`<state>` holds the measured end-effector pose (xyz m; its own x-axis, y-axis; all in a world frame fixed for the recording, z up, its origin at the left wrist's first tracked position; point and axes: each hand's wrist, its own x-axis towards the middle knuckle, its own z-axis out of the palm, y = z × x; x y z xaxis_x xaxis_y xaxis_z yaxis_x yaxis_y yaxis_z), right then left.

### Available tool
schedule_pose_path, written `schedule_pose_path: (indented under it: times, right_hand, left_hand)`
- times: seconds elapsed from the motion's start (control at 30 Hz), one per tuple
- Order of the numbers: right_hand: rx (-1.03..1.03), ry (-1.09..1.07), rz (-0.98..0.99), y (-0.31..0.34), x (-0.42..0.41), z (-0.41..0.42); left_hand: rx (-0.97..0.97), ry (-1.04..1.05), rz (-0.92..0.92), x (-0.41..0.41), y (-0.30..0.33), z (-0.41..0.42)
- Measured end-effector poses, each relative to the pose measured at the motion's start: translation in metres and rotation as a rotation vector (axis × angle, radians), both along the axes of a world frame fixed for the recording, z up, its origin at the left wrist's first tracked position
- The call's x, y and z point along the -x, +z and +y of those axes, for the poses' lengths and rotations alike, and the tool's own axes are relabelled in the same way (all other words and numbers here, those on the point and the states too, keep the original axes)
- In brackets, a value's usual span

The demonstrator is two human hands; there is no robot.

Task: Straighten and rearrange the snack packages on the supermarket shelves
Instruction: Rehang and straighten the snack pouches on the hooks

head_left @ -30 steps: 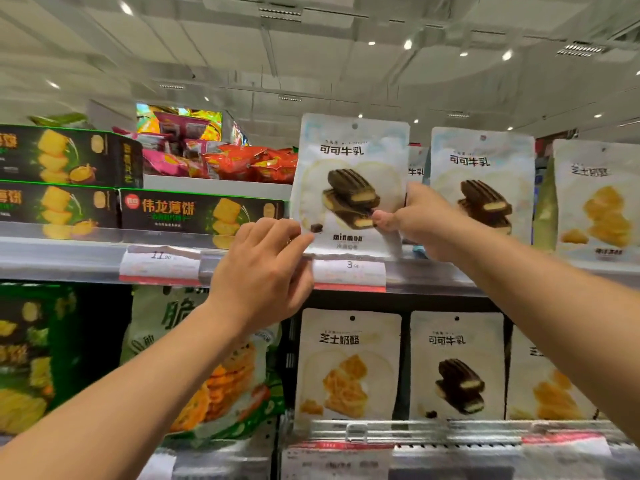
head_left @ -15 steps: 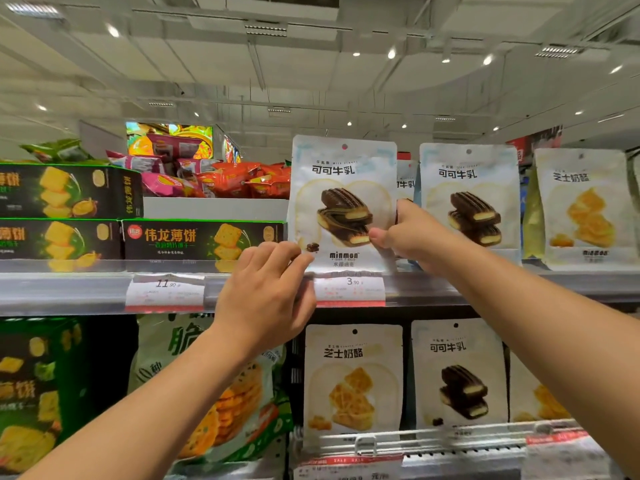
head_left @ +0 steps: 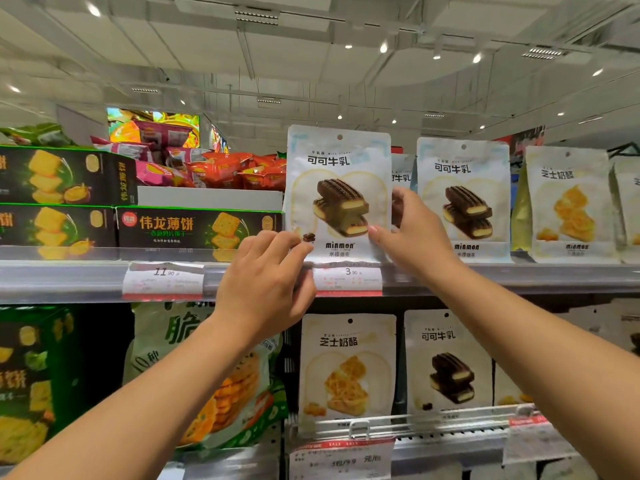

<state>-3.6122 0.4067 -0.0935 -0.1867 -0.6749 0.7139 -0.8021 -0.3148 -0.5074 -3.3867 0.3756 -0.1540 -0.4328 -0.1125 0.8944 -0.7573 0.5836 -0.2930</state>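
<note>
A white cocoa-milk snack pouch (head_left: pixel 337 168) with a chocolate biscuit picture stands upright at the front of the top shelf (head_left: pixel 519 277). My left hand (head_left: pixel 266 282) pinches its lower left corner. At the pouch's lower right edge my right hand (head_left: pixel 412 230) grips it, thumb on the front and fingers behind. A second cocoa-milk pouch (head_left: pixel 464 199) stands just right of it, and another is partly hidden behind and between them.
Yellow cheese pouches (head_left: pixel 568 202) stand at the right of the top shelf. Dark green cracker boxes (head_left: pixel 201 228) are stacked on its left, with red and pink bags (head_left: pixel 221 171) behind them. Lower down hang a cheese pouch (head_left: pixel 346 372), a cocoa pouch (head_left: pixel 448 365) and green biscuit bags (head_left: pixel 221 382).
The view has tilted up a little, so the shelves sit lower in the frame. Both hands keep hold of the same pouch, which stays upright at the shelf front.
</note>
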Motion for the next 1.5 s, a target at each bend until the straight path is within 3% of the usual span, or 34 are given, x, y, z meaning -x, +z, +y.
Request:
schedule_pose_path:
  times: [0.1, 0.27, 0.4, 0.47, 0.53, 0.7, 0.83, 1.03, 1.2, 1.4, 1.5]
  right_hand:
    - [0.157, 0.025, 0.076, -0.037, 0.001, 0.016]
    - [0.234, -0.059, 0.534, -0.094, 0.019, 0.030]
    - [0.229, -0.114, 0.620, -0.111, 0.028, 0.034]
    - [0.233, -0.132, 0.622, -0.113, 0.027, 0.033]
    - [0.248, -0.144, 0.623, -0.114, 0.027, 0.031]
    - [0.350, -0.120, 0.626, -0.118, 0.029, 0.027]
    - [0.391, -0.092, 0.626, -0.123, 0.032, 0.024]
    - [0.370, -0.072, 0.693, -0.126, 0.043, 0.023]
    - [0.347, -0.051, 0.636, -0.126, 0.038, 0.027]
    - [0.213, -0.052, 0.699, -0.144, 0.034, 0.041]
    - [0.144, 0.051, 0.577, -0.145, 0.030, 0.058]
  left_hand:
    - [0.027, -0.003, 0.013, 0.001, -0.002, -0.001]
    - [0.019, -0.042, 0.096, 0.005, -0.007, 0.004]
    - [0.029, -0.030, 0.139, 0.011, -0.031, 0.005]
    - [0.003, -0.104, 0.066, 0.020, -0.072, 0.017]
    - [-0.174, -0.237, 0.064, 0.035, -0.119, 0.035]
    - [-0.878, -0.319, 0.627, 0.068, -0.169, 0.046]
    - [-1.093, -0.276, 0.917, 0.074, -0.160, 0.020]
    - [-1.063, -0.232, 1.038, 0.071, -0.166, 0.012]
    - [-1.072, -0.191, 0.863, 0.066, -0.165, 0.013]
    - [-0.990, -0.375, 0.920, 0.052, -0.145, 0.028]
    - [-0.933, -0.458, 0.881, 0.044, -0.126, 0.037]
